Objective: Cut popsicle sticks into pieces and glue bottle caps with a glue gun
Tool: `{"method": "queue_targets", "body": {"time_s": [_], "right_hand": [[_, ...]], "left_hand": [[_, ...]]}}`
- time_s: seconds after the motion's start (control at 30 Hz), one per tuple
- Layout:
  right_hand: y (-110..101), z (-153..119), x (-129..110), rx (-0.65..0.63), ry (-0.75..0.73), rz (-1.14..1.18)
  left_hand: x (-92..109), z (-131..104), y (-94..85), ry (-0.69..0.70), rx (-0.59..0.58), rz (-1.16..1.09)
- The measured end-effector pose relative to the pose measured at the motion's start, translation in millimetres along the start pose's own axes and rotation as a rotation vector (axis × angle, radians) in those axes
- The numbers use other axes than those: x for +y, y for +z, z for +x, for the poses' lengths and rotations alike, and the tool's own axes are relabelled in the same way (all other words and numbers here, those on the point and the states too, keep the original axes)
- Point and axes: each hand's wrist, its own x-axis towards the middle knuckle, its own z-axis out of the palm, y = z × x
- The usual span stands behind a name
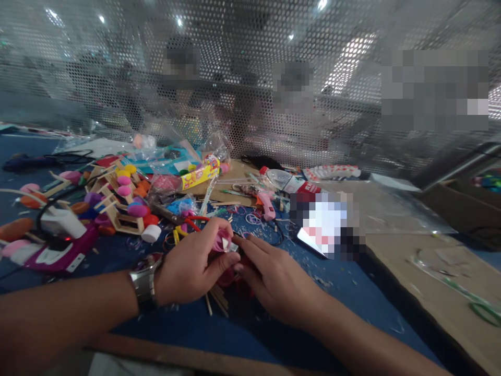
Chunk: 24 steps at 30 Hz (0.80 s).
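Note:
Low in the middle of the view, my left hand (187, 267), with a metal wristwatch (144, 282) on its wrist, curls its fingers and thumb around a small pink object (221, 239). A white bit (234, 247) shows at the object's top; its exact kind is not clear. My right hand (278, 275) closes in from the other side, fingertips and thumb against the same object, touching the left thumb. Thin wooden sticks (219, 300) lie on the table under the hands. Just beyond the left hand are red-handled pliers (195, 223).
Small wooden frames (124, 220) and coloured discs crowd the left, near a magenta power strip (64, 255). Beyond the hands lie a pink glue gun (266, 205) and a plastic bottle (278, 179). A lit phone (319, 230) lies right. A perforated screen (242, 104) stands behind.

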Motion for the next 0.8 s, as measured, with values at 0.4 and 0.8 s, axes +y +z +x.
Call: {"method": "queue_targets", "body": {"time_s": [0.4,0.8], "right_hand": [[-0.4,-0.1,-0.1,0.013,0.006,0.002],[-2.7,1.5,-2.5,-0.035,0.039,0.013]], "left_hand": [[-2.2,-1.2,3.4,0.005,-0.019,-0.019],[1.1,1.4,-0.8,-0.029,-0.044,-0.050]]}}
